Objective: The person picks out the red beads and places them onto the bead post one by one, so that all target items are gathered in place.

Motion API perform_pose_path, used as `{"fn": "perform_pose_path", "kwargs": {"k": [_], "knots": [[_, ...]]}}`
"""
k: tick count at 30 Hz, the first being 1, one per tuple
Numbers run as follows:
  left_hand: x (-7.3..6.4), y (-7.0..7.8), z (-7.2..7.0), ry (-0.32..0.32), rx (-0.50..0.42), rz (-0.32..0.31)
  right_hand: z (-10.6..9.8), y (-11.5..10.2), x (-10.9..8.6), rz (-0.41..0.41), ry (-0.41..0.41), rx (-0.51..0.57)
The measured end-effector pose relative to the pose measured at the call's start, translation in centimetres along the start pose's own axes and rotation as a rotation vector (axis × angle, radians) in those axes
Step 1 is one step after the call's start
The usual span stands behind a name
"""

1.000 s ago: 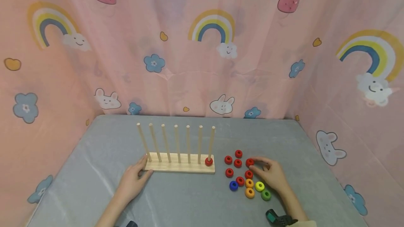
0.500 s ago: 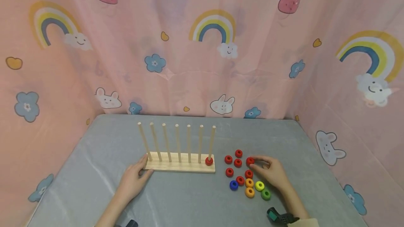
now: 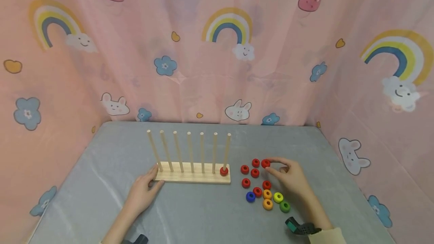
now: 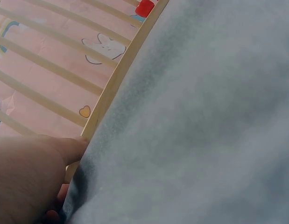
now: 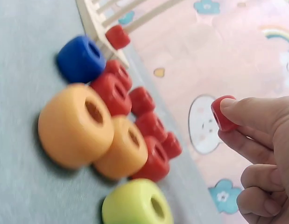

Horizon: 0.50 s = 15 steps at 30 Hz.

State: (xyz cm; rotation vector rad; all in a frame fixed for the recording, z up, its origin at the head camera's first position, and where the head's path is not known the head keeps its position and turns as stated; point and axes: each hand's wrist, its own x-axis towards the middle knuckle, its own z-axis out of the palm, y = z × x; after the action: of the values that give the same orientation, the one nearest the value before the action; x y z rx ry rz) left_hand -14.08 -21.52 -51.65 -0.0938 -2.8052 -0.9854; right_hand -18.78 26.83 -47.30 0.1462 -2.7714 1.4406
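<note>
A wooden peg board (image 3: 193,177) with a row of several upright pegs stands on the table. My left hand (image 3: 143,194) holds its left end, thumb at the front edge; in the left wrist view the thumb presses the board's edge (image 4: 109,93). One red bead (image 3: 223,171) sits at the foot of the rightmost peg. On the right, my right hand (image 3: 292,178) pinches another red bead (image 5: 223,112) between thumb and fingers. The right wrist view shows this bead raised off the table, above the loose beads.
Several loose red beads (image 3: 245,183) lie right of the board. Nearer me are a blue bead (image 3: 250,197), two orange beads (image 3: 267,204), a yellow bead (image 3: 278,197) and a green bead (image 3: 285,206). A patterned pink curtain (image 3: 203,86) hangs behind the grey table (image 3: 196,214).
My right hand has lifted the red bead off the table, moving it up and slightly left. The left hand and the peg board stay in place.
</note>
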Motion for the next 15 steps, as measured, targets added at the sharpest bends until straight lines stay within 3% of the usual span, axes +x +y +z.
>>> {"fn": "perform_pose_path", "kwargs": {"k": [9,15], "knots": [[0.1,-0.3,0.2,-0.001,-0.003,0.000,-0.2,-2.7,-0.2,0.011,0.004,0.013],[0.0,-0.1,0.1,-0.002,-0.006,-0.011,-0.6,-3.9,0.0,-0.145,0.062,0.016]]}}
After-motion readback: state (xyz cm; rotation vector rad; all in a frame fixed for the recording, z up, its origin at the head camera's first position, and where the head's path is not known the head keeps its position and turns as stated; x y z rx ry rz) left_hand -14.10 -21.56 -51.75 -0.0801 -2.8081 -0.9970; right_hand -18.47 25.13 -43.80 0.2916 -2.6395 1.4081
